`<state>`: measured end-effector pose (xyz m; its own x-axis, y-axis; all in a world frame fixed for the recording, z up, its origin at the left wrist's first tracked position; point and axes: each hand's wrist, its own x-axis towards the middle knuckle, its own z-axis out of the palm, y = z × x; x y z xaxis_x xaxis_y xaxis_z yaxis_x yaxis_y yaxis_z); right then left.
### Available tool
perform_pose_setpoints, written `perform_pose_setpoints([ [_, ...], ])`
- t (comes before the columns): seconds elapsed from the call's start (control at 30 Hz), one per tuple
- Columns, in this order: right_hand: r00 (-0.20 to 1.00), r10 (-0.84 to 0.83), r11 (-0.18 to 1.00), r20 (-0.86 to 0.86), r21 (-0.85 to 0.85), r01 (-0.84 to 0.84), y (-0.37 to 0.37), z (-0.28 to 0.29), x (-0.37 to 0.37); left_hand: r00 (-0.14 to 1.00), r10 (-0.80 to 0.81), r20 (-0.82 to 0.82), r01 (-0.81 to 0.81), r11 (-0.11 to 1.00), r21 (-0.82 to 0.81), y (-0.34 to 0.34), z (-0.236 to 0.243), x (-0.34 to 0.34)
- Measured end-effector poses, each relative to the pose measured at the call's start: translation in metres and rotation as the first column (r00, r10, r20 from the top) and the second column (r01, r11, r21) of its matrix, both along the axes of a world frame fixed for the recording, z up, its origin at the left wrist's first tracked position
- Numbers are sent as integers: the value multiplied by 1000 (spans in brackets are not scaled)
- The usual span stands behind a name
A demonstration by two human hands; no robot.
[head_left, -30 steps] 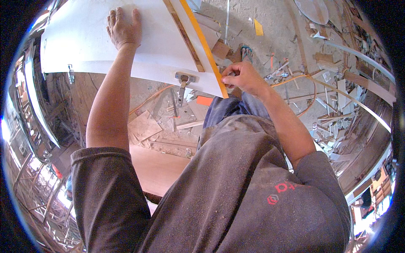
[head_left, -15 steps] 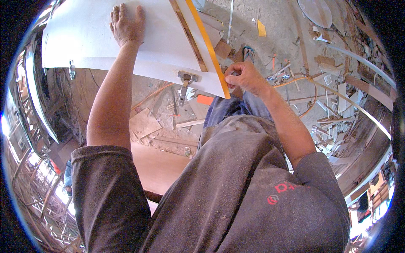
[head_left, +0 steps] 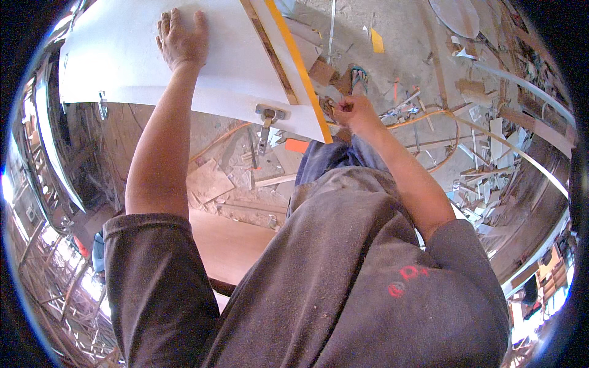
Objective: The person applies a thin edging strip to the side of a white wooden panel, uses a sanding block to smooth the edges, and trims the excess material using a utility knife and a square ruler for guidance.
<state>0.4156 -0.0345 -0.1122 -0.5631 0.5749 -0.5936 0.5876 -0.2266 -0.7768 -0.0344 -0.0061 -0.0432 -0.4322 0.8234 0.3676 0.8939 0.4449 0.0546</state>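
Observation:
A white cabinet-door panel stretches across the upper left, with yellow edging along its right side and a bare brown strip just inside that. My left hand lies flat on its white face, fingers extended. Just off the yellow edge, near the panel's lower right corner, my right hand is closed with curled fingers pinched together. What they hold, if anything, is too small to make out. Metal concealed hinges sit along the near edge, the second hinge at the far left.
Wood offcuts and scraps litter the floor, thickest at the right. An orange hose or cord loops there. A brown board lies below left of me. One sandalled foot shows beyond my right hand.
My right hand has shifted slightly right and down, away from the yellow edge, its fingers still curled. My left hand stays flat on the panel, which appears marginally further left in view.

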Motion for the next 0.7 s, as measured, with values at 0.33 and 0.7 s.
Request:
perform_pose_setpoints([
  [0.33, 999, -50, 899, 6, -435, 47, 0, 46, 19, 999, 7, 36, -8, 1000, 14, -1, 0, 1],
  [0.7, 992, -45, 971, -120, -240, 15, -14, 74, 9, 999, -18, 38, 18, 1000, 13, 0, 0, -6],
])
